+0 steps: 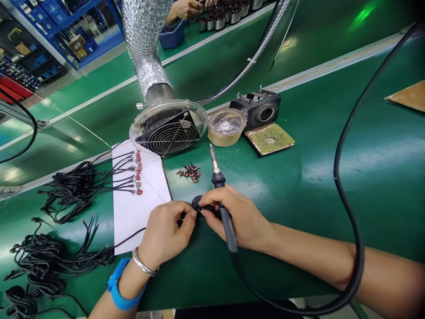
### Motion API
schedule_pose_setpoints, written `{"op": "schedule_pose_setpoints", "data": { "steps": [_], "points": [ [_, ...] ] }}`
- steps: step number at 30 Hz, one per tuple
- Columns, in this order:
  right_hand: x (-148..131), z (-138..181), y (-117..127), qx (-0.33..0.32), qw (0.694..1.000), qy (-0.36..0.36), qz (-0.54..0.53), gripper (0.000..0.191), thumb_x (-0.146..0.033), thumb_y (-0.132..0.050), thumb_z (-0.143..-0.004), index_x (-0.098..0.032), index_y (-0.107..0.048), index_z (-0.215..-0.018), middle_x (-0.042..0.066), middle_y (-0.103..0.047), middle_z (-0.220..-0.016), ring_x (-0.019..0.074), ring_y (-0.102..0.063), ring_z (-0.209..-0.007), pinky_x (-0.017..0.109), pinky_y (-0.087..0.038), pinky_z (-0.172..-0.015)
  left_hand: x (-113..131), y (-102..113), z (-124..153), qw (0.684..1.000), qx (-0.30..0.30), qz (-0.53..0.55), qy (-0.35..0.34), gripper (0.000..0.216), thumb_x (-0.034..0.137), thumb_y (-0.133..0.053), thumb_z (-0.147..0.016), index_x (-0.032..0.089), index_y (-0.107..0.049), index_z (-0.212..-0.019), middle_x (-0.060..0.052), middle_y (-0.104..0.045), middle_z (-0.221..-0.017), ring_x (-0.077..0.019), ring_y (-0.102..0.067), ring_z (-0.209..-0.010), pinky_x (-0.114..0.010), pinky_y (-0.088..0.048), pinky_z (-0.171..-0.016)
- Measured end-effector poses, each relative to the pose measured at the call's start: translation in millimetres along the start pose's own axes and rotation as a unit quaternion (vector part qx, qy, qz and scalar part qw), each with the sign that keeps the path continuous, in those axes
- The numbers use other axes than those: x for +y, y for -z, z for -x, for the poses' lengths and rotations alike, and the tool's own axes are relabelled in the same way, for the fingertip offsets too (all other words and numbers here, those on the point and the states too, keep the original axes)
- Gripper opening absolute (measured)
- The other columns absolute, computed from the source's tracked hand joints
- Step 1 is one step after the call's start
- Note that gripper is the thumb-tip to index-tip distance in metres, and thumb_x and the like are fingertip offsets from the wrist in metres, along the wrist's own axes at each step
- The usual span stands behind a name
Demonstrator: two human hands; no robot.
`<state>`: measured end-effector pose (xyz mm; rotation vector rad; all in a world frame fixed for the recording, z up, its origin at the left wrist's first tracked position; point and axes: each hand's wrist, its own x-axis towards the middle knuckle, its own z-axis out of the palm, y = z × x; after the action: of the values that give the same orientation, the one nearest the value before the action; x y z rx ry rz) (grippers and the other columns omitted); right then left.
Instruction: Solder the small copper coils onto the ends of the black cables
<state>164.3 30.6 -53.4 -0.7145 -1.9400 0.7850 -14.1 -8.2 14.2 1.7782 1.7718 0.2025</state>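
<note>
My right hand [244, 217] is closed round a soldering iron [228, 228], whose metal tip points up and away. Its thumb and index finger also meet at a small dark part with copper-coloured contacts. Opposite, my left hand [171, 228] pinches the end of a black cable [131, 238] that runs in from the left. The fingertips of both hands nearly touch over a black round piece [196, 202] on the bench, partly hidden by them. Just beyond lies a small pile of parts with copper-coloured contacts [190, 173].
Cables with red round ends [138, 173] lie across white paper [124, 212]; a loose cable bundle [40, 261] is nearer. Behind stand a fume extractor [172, 135], a solder tub [226, 138] and an iron stand [257, 110] with a yellow sponge [272, 139]. A co-worker's hand [186, 9] shows at the top.
</note>
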Motion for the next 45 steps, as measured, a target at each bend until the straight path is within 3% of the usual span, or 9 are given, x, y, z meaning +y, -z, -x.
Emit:
{"op": "schedule_pose_setpoints", "data": {
  "steps": [8, 12, 20, 24, 27, 31, 34, 37, 45],
  "points": [
    [0, 3, -2, -0.005, 1.0, 0.027, 0.001, 0.022, -0.006, -0.054, -0.083, -0.02, -0.048, -0.098, -0.001, -0.06, -0.081, 0.0133, -0.054, -0.07, 0.026, -0.048, -0.07, 0, -6, -5, 0.998, 0.002, 0.064, 0.008, 0.039, 0.05, -0.051, -0.091, 0.02, -0.067, -0.073, 0.004, -0.047, -0.057, -0.0111, -0.038, -0.054, -0.026, -0.027, -0.052],
    [-1, 5, 0, -0.016, 1.0, 0.009, -0.013, 0.025, -0.005, -0.055, -0.082, -0.02, -0.048, -0.1, -0.001, -0.061, -0.083, 0.0128, -0.056, -0.075, 0.024, -0.049, -0.07, -2, -9, -4, 0.997, -0.004, 0.072, 0.016, 0.034, 0.048, -0.053, -0.09, 0.021, -0.068, -0.076, 0.005, -0.042, -0.055, -0.0109, -0.033, -0.052, -0.026, -0.025, -0.051],
    [1, -2, 10, 0.01, 0.999, -0.033, -0.026, 0.025, -0.006, -0.058, -0.08, -0.022, -0.051, -0.098, -0.001, -0.062, -0.084, 0.0124, -0.06, -0.076, 0.023, -0.051, -0.069, -2, -7, -2, 0.998, -0.019, 0.067, 0.0, 0.024, 0.038, -0.053, -0.09, 0.022, -0.067, -0.079, 0.004, -0.052, -0.061, -0.0107, -0.04, -0.053, -0.025, -0.029, -0.053],
    [5, -8, 6, -0.016, 0.996, -0.074, -0.055, 0.021, -0.01, -0.058, -0.084, -0.022, -0.05, -0.099, 0.0, -0.062, -0.086, 0.0129, -0.062, -0.077, 0.023, -0.051, -0.066, -1, 0, -5, 0.998, 0.004, 0.06, 0.026, 0.032, 0.047, -0.051, -0.091, 0.02, -0.064, -0.078, 0.006, -0.041, -0.052, -0.01, -0.037, -0.046, -0.024, -0.026, -0.049],
    [7, -11, 5, -0.017, 0.998, -0.043, -0.05, 0.016, -0.011, -0.055, -0.087, -0.022, -0.049, -0.097, -0.001, -0.062, -0.082, 0.0131, -0.059, -0.074, 0.024, -0.049, -0.067, 0, 1, -9, 0.998, 0.009, 0.06, 0.026, 0.04, 0.051, -0.047, -0.092, 0.019, -0.06, -0.071, 0.006, -0.038, -0.05, -0.0103, -0.036, -0.046, -0.024, -0.024, -0.048],
    [4, -15, 11, -0.045, 0.996, 0.066, 0.031, 0.015, -0.01, -0.046, -0.089, -0.02, -0.053, -0.098, 0.0, -0.057, -0.074, 0.0148, -0.05, -0.068, 0.026, -0.044, -0.064, 3, -1, -13, 0.997, -0.013, 0.067, 0.027, 0.041, 0.047, -0.046, -0.092, 0.019, -0.054, -0.064, 0.006, -0.037, -0.048, -0.0099, -0.035, -0.046, -0.024, -0.023, -0.047],
    [-2, -19, 17, -0.105, 0.973, 0.151, 0.142, 0.022, -0.011, -0.041, -0.087, -0.018, -0.059, -0.098, 0.002, -0.053, -0.066, 0.0185, -0.043, -0.064, 0.03, -0.036, -0.058, 1, -1, -14, 0.997, -0.02, 0.074, 0.029, 0.029, 0.033, -0.048, -0.089, 0.019, -0.052, -0.063, 0.006, -0.039, -0.049, -0.0096, -0.037, -0.046, -0.023, -0.023, -0.047],
    [-6, -22, 20, -0.141, 0.952, 0.176, 0.206, 0.027, -0.009, -0.041, -0.084, -0.016, -0.06, -0.101, 0.004, -0.054, -0.065, 0.021, -0.041, -0.065, 0.032, -0.033, -0.058, -1, -1, -13, 0.996, -0.017, 0.077, 0.03, 0.022, 0.025, -0.048, -0.084, 0.019, -0.052, -0.063, 0.006, -0.04, -0.05, -0.0096, -0.04, -0.047, -0.023, -0.024, -0.047],
    [5, -26, 22, -0.111, 0.984, 0.14, -0.001, 0.027, -0.008, -0.046, -0.085, -0.02, -0.049, -0.11, 0.002, -0.065, -0.088, 0.0165, -0.046, -0.072, 0.029, -0.041, -0.07, -5, 0, -10, 0.995, -0.025, 0.096, 0.021, 0.023, 0.025, -0.048, -0.087, 0.018, -0.063, -0.071, 0.004, -0.05, -0.058, -0.01, -0.039, -0.052, -0.022, -0.03, -0.051]
  ]
}}
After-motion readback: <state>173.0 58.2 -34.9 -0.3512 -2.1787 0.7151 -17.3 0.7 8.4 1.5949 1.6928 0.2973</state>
